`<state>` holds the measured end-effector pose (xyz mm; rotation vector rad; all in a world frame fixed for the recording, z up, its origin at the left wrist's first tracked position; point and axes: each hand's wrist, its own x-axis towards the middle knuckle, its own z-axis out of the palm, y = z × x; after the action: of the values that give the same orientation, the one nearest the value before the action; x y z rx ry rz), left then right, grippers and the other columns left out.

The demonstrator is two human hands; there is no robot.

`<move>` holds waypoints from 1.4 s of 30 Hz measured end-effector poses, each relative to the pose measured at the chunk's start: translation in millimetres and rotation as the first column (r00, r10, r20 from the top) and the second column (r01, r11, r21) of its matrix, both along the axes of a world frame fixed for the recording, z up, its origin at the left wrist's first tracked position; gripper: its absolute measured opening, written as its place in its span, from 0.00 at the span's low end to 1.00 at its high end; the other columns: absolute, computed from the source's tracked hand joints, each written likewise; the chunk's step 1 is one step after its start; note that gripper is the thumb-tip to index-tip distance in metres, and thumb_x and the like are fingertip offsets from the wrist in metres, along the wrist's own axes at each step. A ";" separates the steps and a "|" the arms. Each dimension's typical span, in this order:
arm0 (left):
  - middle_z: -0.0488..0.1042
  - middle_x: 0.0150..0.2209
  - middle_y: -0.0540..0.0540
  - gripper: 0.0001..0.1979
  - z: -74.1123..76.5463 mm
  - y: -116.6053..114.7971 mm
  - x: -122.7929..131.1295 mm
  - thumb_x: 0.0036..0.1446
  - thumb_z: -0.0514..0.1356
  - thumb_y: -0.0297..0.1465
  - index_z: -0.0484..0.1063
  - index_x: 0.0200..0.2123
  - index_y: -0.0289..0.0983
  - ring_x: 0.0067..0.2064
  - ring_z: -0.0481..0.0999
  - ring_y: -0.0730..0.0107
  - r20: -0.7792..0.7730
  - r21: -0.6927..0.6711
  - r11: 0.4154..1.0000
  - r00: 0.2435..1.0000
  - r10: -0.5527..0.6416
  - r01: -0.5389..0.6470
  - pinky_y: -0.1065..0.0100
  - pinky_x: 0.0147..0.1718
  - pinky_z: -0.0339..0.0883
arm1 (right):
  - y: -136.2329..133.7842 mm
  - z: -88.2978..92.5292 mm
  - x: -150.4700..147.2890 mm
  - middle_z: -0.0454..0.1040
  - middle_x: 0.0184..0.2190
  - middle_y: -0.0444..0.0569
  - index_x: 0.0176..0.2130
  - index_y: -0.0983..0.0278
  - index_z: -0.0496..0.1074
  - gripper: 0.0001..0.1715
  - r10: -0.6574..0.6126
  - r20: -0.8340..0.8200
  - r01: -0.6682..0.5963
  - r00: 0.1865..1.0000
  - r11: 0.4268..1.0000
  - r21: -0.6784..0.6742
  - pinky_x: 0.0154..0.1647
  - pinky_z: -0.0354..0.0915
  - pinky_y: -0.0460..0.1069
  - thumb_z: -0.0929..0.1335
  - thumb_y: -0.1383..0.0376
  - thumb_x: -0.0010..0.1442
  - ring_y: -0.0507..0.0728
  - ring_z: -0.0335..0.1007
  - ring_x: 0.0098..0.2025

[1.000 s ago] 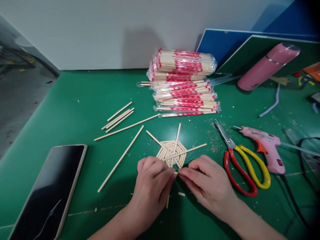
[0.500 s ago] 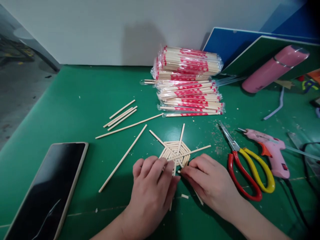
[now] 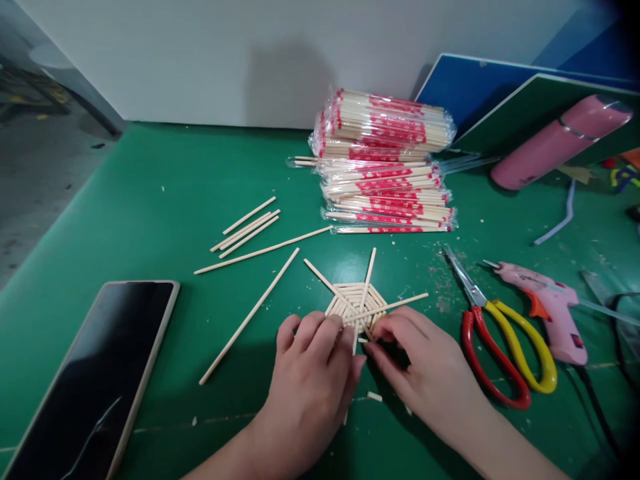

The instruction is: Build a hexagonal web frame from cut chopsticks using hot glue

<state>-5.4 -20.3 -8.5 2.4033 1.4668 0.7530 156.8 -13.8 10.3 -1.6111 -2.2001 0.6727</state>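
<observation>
A small hexagonal web of wooden sticks [image 3: 357, 301] lies on the green table [image 3: 150, 193], with long spoke sticks crossing through it. My left hand [image 3: 310, 373] rests on the web's near-left edge, fingers curled down onto the sticks. My right hand [image 3: 420, 363] is at the near-right edge, its fingertips pinched close to a short stick piece by the web; what they hold is too small to make out. A short cut piece [image 3: 375, 397] lies between my wrists.
Loose sticks [image 3: 247, 227] and two long sticks [image 3: 250, 313] lie to the left. A phone [image 3: 90, 377] sits at the near left. Wrapped chopstick bundles [image 3: 385, 163] are stacked behind. Scissors [image 3: 500, 340], a pink glue gun [image 3: 547, 310] and a pink bottle [image 3: 560, 143] are on the right.
Both hands have shifted slightly forward onto the near edge of the stick web. My left hand's fingers have spread over the sticks instead of pinching with the right.
</observation>
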 end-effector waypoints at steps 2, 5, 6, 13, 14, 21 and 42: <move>0.71 0.38 0.46 0.09 -0.2 0.4 0.0 0.54 0.54 0.31 0.70 0.38 0.36 0.42 0.65 0.62 0.014 0.000 1.000 1.000 0.002 -0.002 0.58 0.43 0.52 | -2.1 -2.0 0.9 0.64 0.26 0.43 0.30 0.63 0.61 0.03 -0.046 -0.025 0.046 0.999 0.999 -0.001 0.30 0.58 0.46 0.64 0.67 0.54 0.52 0.60 0.30; 0.71 0.38 0.45 0.09 0.4 1.1 0.4 0.54 0.54 0.31 0.70 0.38 0.36 0.42 0.65 0.62 0.018 -0.010 1.000 1.000 0.003 -0.003 0.57 0.43 0.52 | -4.6 -5.0 0.6 0.63 0.25 0.41 0.30 0.62 0.59 0.07 -0.104 -0.023 0.104 0.994 0.995 -0.011 0.28 0.57 0.45 0.65 0.67 0.52 0.51 0.60 0.28; 0.71 0.38 0.45 0.09 0.8 1.3 0.6 0.54 0.54 0.31 0.70 0.38 0.37 0.42 0.65 0.62 0.016 -0.013 1.000 1.000 0.006 -0.005 0.57 0.43 0.52 | -4.9 -5.8 0.0 0.63 0.25 0.41 0.30 0.61 0.58 0.07 -0.119 -0.014 0.119 0.993 0.993 -0.021 0.28 0.57 0.45 0.65 0.67 0.52 0.51 0.60 0.28; 0.71 0.36 0.46 0.08 1.3 2.2 1.2 0.54 0.54 0.30 0.71 0.35 0.37 0.40 0.65 0.62 0.016 -0.001 1.000 1.000 0.006 -0.006 0.57 0.42 0.53 | -1.1 -6.4 -3.5 0.63 0.25 0.40 0.31 0.60 0.58 0.09 -0.175 0.020 0.176 0.984 0.979 -0.098 0.27 0.57 0.46 0.65 0.67 0.50 0.51 0.60 0.27; 0.71 0.36 0.46 0.08 1.2 2.3 1.1 0.54 0.54 0.30 0.71 0.35 0.37 0.40 0.65 0.63 0.013 0.000 1.000 1.000 0.004 -0.004 0.57 0.42 0.53 | -0.1 -5.7 -3.4 0.63 0.25 0.40 0.31 0.60 0.58 0.09 -0.175 0.020 0.176 0.984 0.979 -0.107 0.27 0.57 0.46 0.65 0.67 0.50 0.51 0.60 0.27; 0.71 0.37 0.46 0.09 3.9 2.8 2.5 0.55 0.52 0.31 0.72 0.32 0.41 0.42 0.64 0.61 -0.041 0.037 0.999 0.999 0.002 -0.001 0.57 0.43 0.52 | 3.4 0.2 -2.7 0.64 0.26 0.40 0.31 0.60 0.57 0.11 -0.143 0.003 0.141 0.990 0.975 -0.173 0.28 0.57 0.46 0.65 0.69 0.49 0.52 0.61 0.29; 0.70 0.35 0.48 0.12 -2.6 2.5 6.9 0.57 0.49 0.30 0.72 0.30 0.43 0.41 0.63 0.63 -0.086 0.152 0.988 0.996 0.023 -0.009 0.58 0.45 0.50 | -2.9 -5.9 -9.2 0.64 0.25 0.41 0.31 0.61 0.58 0.08 -0.204 0.019 0.205 0.979 0.975 -0.086 0.26 0.57 0.46 0.64 0.69 0.49 0.52 0.60 0.26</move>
<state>1.5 -17.8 -11.1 2.5701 1.5139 0.8002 147.7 -16.7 4.4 -1.8567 -1.9999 0.7096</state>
